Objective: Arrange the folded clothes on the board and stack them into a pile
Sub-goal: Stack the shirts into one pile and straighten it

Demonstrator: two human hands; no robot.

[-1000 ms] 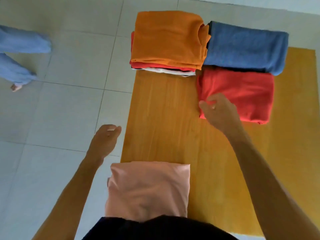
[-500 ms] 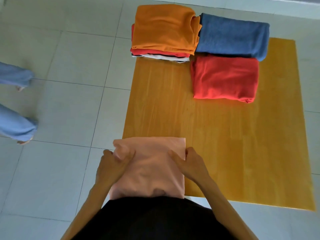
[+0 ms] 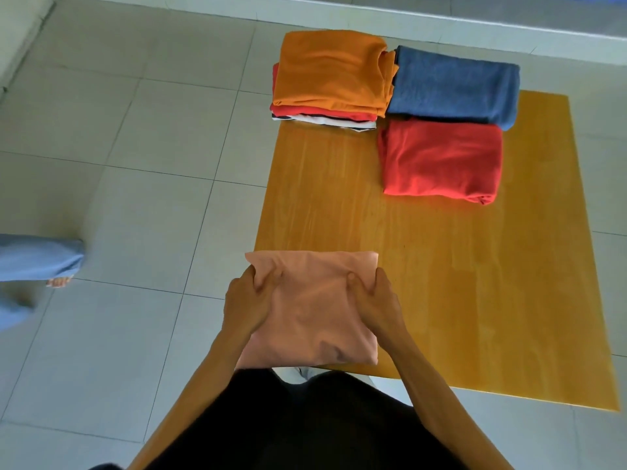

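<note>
A folded pink cloth lies at the near left corner of the orange wooden board. My left hand grips its left edge and my right hand grips its right edge, thumbs pressed on top. At the board's far left corner stands a pile with an orange cloth on top of red and white ones. A folded blue cloth lies to its right. In front of the blue one rests a folded red cloth.
The board lies on a grey tiled floor. Another person's leg in light blue trousers with a bare foot is at the left edge. A white skirting runs along the far side.
My right hand left the red cloth and both hands came down to the pink cloth and took hold of its sides. The other person's leg has shifted along the left.
</note>
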